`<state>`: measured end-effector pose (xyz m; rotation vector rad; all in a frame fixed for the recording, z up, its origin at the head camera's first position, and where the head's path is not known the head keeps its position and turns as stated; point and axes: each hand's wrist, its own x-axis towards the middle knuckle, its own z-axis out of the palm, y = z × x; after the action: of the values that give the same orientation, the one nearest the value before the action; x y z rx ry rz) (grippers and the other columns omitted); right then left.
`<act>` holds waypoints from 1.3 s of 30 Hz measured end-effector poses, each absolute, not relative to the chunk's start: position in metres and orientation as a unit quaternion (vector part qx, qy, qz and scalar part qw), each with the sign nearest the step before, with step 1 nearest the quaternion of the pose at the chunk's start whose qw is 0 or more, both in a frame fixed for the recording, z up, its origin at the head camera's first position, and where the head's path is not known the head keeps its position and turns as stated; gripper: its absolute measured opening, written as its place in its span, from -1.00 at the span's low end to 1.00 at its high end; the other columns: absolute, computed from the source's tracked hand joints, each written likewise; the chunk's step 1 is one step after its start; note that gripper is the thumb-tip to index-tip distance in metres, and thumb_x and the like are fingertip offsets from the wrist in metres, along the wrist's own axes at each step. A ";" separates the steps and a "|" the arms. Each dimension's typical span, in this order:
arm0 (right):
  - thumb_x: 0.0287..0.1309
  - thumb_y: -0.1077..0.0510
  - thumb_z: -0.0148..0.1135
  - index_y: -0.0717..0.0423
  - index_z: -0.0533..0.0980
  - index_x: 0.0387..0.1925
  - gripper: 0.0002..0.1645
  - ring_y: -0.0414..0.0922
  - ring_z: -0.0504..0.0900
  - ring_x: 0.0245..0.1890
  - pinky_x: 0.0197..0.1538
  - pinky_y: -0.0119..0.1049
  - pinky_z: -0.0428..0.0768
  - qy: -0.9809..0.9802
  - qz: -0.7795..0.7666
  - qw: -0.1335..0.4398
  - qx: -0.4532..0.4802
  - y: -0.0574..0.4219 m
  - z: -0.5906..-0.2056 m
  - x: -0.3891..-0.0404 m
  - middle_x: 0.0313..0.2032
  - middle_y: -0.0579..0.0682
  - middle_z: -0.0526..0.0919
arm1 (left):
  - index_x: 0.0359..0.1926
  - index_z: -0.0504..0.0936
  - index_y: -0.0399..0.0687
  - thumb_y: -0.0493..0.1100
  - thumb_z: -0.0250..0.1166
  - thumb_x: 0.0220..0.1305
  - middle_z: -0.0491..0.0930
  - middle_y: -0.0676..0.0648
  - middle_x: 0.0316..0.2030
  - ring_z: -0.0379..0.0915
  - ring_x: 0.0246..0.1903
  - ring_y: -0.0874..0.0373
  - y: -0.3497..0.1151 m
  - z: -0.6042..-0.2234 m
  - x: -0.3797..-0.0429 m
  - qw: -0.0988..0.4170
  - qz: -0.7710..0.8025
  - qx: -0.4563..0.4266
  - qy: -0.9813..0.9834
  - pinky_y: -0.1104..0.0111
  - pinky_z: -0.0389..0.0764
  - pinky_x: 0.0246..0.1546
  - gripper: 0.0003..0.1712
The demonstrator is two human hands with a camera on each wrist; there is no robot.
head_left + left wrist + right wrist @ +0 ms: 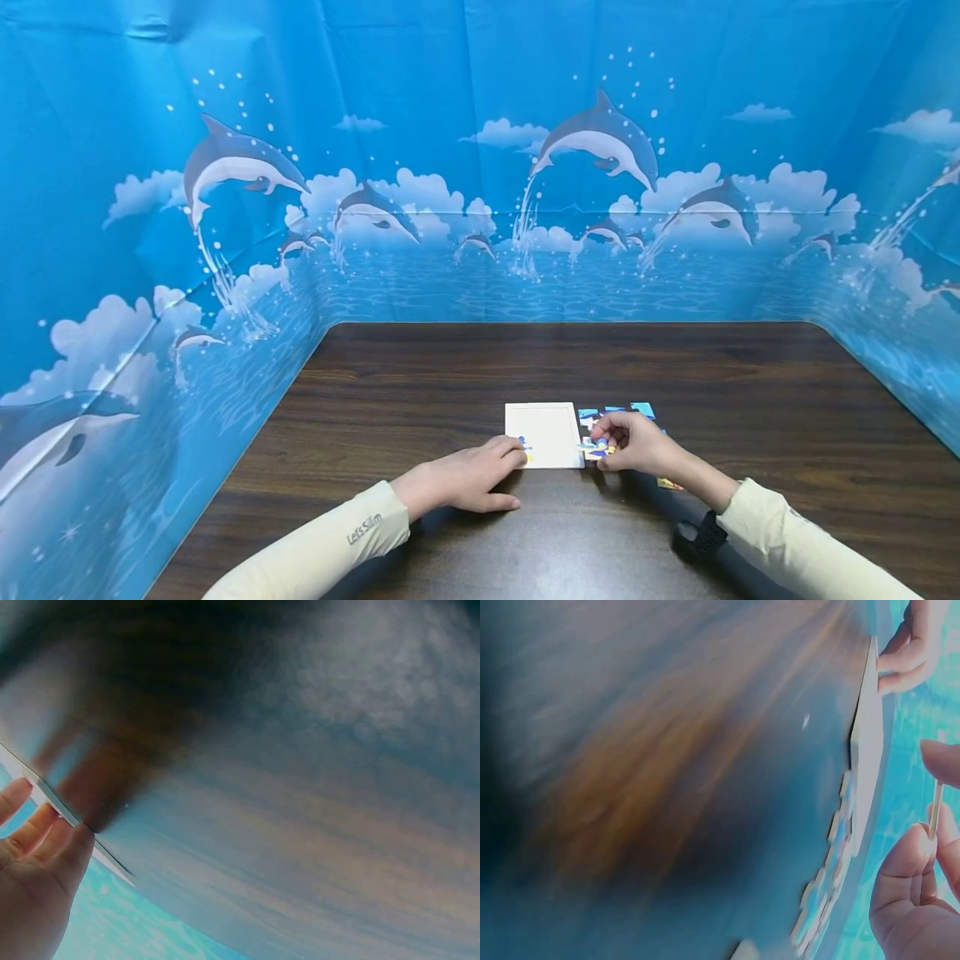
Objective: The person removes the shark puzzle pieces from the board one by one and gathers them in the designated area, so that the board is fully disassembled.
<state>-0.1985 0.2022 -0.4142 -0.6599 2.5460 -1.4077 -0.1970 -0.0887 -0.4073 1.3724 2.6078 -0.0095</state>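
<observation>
A white puzzle tray [551, 435] lies flat on the dark wooden table. At its lower left corner a coloured puzzle piece [529, 457] shows, partly covered by fingers. My left hand [480, 475] rests on that corner; in the left wrist view its fingers touch the tray's edge [112, 864]. Just right of the tray, my right hand [637, 443] pinches a puzzle piece between thumb and fingers. In the right wrist view this puzzle piece [936, 810] appears thin and edge-on, held above the table. Beneath and around that hand lie several loose puzzle pieces [642, 409], some hidden by it.
One puzzle piece [669, 483] lies apart, nearer the right forearm. A black band [705, 533] hangs by the right wrist. The brown table [420, 375] extends around the tray, and a blue dolphin-print curtain [450, 275] stands along its back and sides.
</observation>
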 end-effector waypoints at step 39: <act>-0.38 0.25 0.56 0.11 0.59 -0.39 -0.63 -0.31 0.35 -0.44 -0.40 -0.45 0.37 0.913 -0.336 0.063 -0.223 0.237 -0.420 -0.182 -0.41 -0.10 0.56 | 0.24 0.27 -0.06 0.16 0.11 0.31 0.21 -0.06 0.29 0.12 0.34 0.11 -0.087 -0.410 -0.199 0.096 0.000 0.460 0.883 0.33 0.35 0.25 -0.39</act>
<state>-0.1824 0.2367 -0.4195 -0.6746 2.7580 -1.0150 -0.1994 -0.0868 -0.4103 1.3646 2.6155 0.0013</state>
